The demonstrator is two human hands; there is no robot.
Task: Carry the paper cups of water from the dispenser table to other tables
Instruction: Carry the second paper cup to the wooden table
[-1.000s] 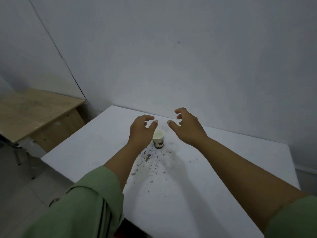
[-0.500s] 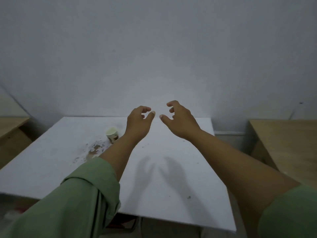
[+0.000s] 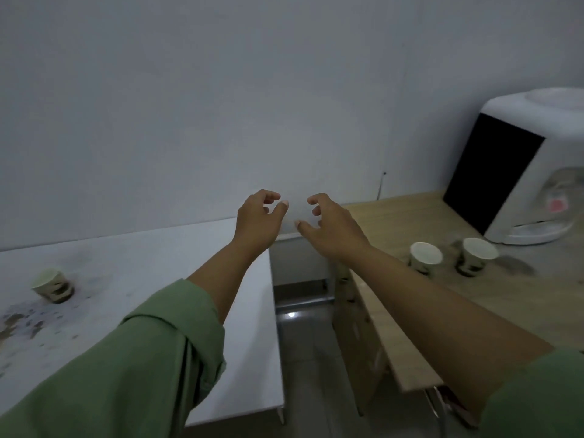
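Observation:
One paper cup [image 3: 52, 284] stands on the white table [image 3: 158, 257] at the far left, beside a patch of brown specks. Two more paper cups [image 3: 425, 258] [image 3: 477, 256] stand side by side on the wooden dispenser table [image 3: 410, 222] at the right, in front of the white water dispenser [image 3: 518, 172]. My left hand [image 3: 257, 221] and my right hand [image 3: 331, 227] hang in the air over the gap between the two tables, fingers curled and apart, holding nothing. Both hands are well clear of every cup.
A narrow gap with grey floor [image 3: 303, 343] separates the white table from the wooden one. A plain grey wall [image 3: 252, 105] runs behind both tables. Metal legs show under the wooden table's near edge.
The view has swung right: the lone cup slid from between my hands to the far left, and the dispenser table with two cups has come into view. My hands stay empty.

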